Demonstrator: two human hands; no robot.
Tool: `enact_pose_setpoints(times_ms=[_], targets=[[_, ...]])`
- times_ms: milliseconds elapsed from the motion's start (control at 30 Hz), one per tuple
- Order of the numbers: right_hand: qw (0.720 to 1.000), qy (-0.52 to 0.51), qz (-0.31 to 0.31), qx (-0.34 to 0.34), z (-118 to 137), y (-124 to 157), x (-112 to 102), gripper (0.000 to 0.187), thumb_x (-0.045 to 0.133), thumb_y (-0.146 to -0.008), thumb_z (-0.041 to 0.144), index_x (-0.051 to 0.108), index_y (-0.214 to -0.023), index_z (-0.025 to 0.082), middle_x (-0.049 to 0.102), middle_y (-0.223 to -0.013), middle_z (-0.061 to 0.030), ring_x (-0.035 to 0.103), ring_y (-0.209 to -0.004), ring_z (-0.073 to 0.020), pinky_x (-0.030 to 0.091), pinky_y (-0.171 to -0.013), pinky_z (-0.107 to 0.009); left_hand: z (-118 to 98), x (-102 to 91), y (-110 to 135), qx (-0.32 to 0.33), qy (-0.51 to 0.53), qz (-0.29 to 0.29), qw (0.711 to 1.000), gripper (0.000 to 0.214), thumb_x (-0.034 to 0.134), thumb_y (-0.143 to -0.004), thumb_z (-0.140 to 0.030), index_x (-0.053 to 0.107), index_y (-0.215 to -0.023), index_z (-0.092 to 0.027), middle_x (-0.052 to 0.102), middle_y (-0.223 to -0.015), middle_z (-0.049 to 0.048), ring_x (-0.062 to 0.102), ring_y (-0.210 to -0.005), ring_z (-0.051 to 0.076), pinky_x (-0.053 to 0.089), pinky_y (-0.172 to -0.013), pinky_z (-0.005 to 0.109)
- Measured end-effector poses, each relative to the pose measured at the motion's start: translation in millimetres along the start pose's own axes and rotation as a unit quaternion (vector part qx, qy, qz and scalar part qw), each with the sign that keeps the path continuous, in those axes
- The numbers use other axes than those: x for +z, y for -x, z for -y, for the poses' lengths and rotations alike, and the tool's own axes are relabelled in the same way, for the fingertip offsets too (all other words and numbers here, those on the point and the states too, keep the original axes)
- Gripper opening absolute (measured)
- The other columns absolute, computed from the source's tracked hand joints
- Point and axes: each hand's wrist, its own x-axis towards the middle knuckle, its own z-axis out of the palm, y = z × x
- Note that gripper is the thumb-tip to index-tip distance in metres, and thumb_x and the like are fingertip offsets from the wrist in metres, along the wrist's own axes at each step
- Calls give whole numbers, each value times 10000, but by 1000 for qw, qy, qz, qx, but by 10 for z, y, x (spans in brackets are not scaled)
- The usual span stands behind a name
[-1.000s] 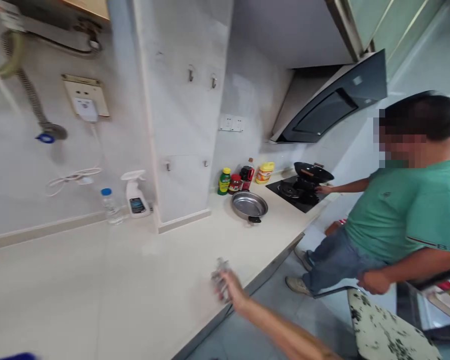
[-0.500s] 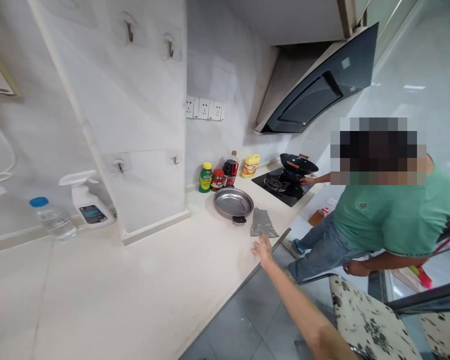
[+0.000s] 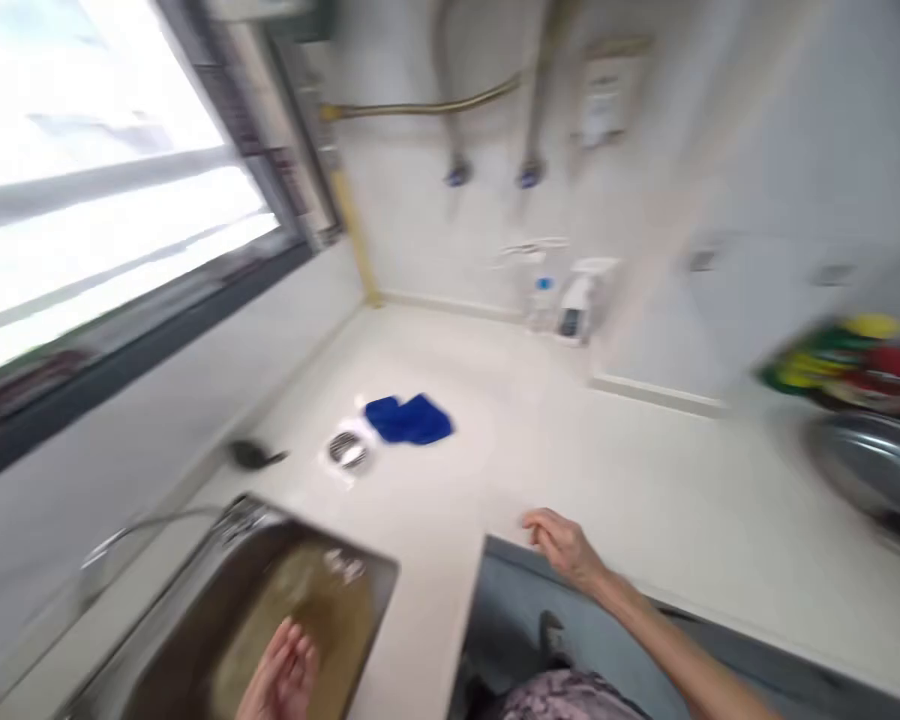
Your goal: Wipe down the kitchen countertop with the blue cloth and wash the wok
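Observation:
My right hand (image 3: 564, 545) hovers at the inner corner edge of the white counter (image 3: 570, 470), fingers loosely curled, nothing seen in it. My left hand (image 3: 281, 680) is low over the steel sink (image 3: 195, 620), fingers together and stretched out, holding nothing. A blue cloth (image 3: 409, 419) lies on the counter beyond my right hand, next to a small round metal piece (image 3: 347, 450). The whole picture is smeared by motion.
A bent faucet (image 3: 131, 530) stands at the sink's left. A dark small object (image 3: 251, 455) lies near the window wall. A water bottle (image 3: 541, 300) and a spray bottle (image 3: 579, 298) stand at the back wall. A metal pan (image 3: 870, 470) and jars (image 3: 840, 365) are at the right.
The view has swung left from the stove end to the sink and window. My right hand has drawn back from the grey bag. My left hand has come into view over the sink.

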Motion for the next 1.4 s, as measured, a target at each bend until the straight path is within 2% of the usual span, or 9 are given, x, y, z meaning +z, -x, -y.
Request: enact_pose_setpoints(times_ms=[33,100,233,400,533,733,900,1067,1400], targets=[[995,60,49,-69,1,-89,170,204,562,-859,221,731,-969,253,736,-940,-43,673,-812,-188,558,-827,-352,-12,-241,-105,27,-13,-16,999,203,596,-724,-311,715,-889,-306,774,-927,15,734,-864,191,638,-777,328],[965,154,90,-194,-34,-264,467,270,505,-886,163,713,-1028,260,744,-1029,-56,693,-953,-213,562,-896,-384,15,-611,-363,111,-169,-46,978,280,466,-796,-292,688,-957,-235,773,-941,64,744,-870,187,635,-829,334],[903,275,75,-321,-137,-571,822,303,464,-871,107,687,-1027,239,752,-1021,-62,704,-979,-218,582,-885,-391,271,-923,-885,108,-298,-50,947,302,409,-868,-222,686,-983,-184,774,-945,102,745,-897,196,606,-888,362],[895,331,12,-299,-220,-773,959,221,408,-889,94,590,-881,219,656,-845,-38,642,-801,-176,541,-755,-312,750,-764,-1329,97,-456,30,884,143,601,-871,-226,704,-957,-176,769,-1003,88,709,-1026,228,535,-1008,451],[891,355,-22,-282,-258,-764,1017,198,400,-897,97,546,-843,219,598,-811,-32,591,-769,-177,488,-742,-309,1032,-584,-1530,109,-553,56,824,277,611,-912,-299,664,-1128,-134,697,-1246,131,631,-1196,252,478,-1074,519],[891,369,-34,-264,-259,-753,1007,199,393,-894,102,521,-807,228,582,-783,-18,571,-724,-162,466,-698,-282,1215,-520,-1625,147,-624,81,763,408,506,-904,-189,588,-1303,-175,618,-1376,173,558,-1305,272,457,-1085,413],[887,379,-48,-259,-258,-766,995,199,390,-879,105,514,-783,229,574,-760,-11,557,-693,-154,451,-668,-271,1311,-531,-1656,138,-640,69,753,465,516,-880,-178,552,-1340,-116,597,-1372,243,616,-1235,304,518,-1002,414],[880,391,-53,-265,-249,-767,1004,189,404,-862,98,510,-777,229,567,-751,-3,548,-678,-148,441,-647,-260,1296,-484,-1716,147,-635,65,755,471,504,-868,-137,556,-1330,-66,612,-1359,254,595,-1274,300,473,-1075,401],[877,399,-62,-259,-266,-762,1009,198,403,-855,86,511,-772,229,576,-750,-6,539,-673,-152,418,-625,-263,1205,-453,-1633,144,-609,33,779,322,562,-835,-278,633,-1076,-77,703,-1095,253,676,-1091,354,532,-891,428]])
